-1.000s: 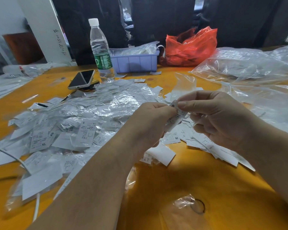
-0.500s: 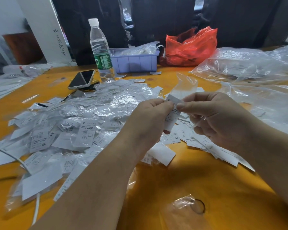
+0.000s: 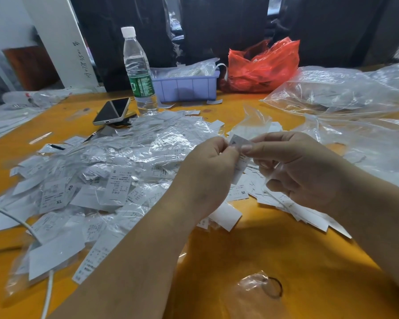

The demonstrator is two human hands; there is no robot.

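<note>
A small white printed label [image 3: 239,164] hangs between my two hands above the orange table [image 3: 240,261]. My left hand [image 3: 205,173] pinches its top edge with thumb and forefinger. My right hand [image 3: 295,169] pinches the same top edge from the right and also holds a thin clear plastic sleeve [image 3: 251,125] that sticks up behind the label. A broad heap of bagged size labels [image 3: 106,176] covers the table to the left. Loose unbagged labels [image 3: 286,203] lie under my right hand.
A water bottle [image 3: 138,72], a phone [image 3: 112,110], a purple tray [image 3: 187,85] and a red plastic bag [image 3: 263,65] stand at the back. Large clear bags [image 3: 355,104] fill the right side. A white cable [image 3: 32,231] crosses at left; a small bag with a black ring [image 3: 271,287] lies near me.
The label has straightened from slanted to hanging upright, and both hands have shifted their pinch up to its top edge. The hands stay close together.
</note>
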